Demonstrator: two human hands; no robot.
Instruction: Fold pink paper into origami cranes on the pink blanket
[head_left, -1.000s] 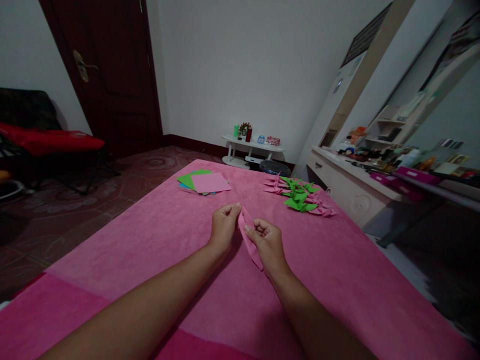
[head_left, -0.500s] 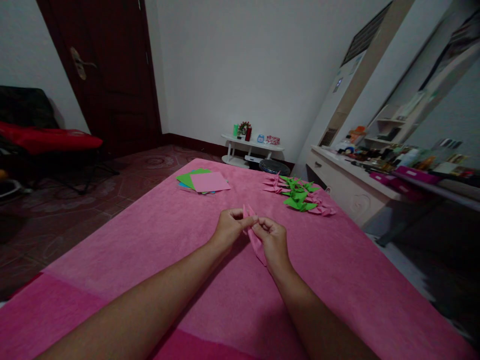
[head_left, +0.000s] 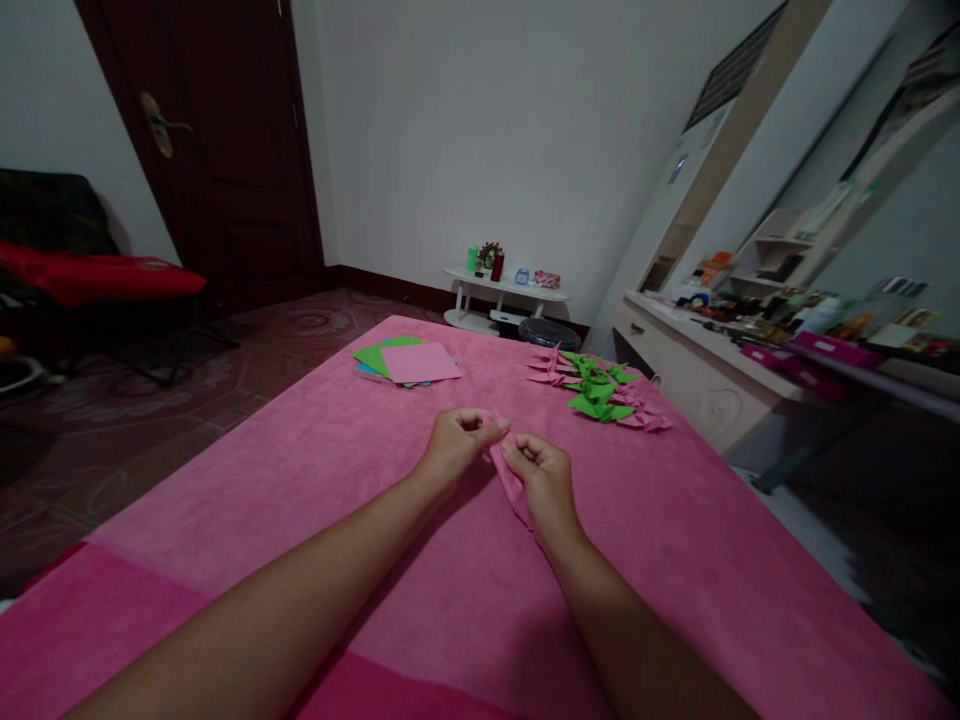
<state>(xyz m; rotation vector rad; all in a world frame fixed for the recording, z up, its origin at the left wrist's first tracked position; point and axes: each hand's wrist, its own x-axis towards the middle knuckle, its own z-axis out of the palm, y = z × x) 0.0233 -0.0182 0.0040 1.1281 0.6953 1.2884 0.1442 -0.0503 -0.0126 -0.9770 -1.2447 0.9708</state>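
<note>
A narrow piece of folded pink paper (head_left: pixel 512 488) is held between both hands above the pink cloth (head_left: pixel 420 590). My left hand (head_left: pixel 459 440) pinches its far end between thumb and fingers. Lower along the same paper, my right hand (head_left: pixel 541 473) grips it with the thumb on top. The fingers hide part of the folds. Beyond the hands to the right lie several folded paper cranes, green (head_left: pixel 598 400) and pink (head_left: pixel 553 366). A stack of square paper sheets, with a pink sheet (head_left: pixel 420 362) on top of a green one (head_left: pixel 369 358), rests at the far left of the cloth.
On the right stands a white dresser (head_left: pixel 697 350) crowded with bottles and boxes. A low white shelf (head_left: pixel 517 290) with small items is against the back wall. A red and dark chair (head_left: pixel 97 275) sits at left, near a brown door (head_left: pixel 225 150).
My left hand has shifted slightly left and away from me. The paper tips that stuck up beyond the fingers are now lower and mostly covered. My right hand stays nearly in place.
</note>
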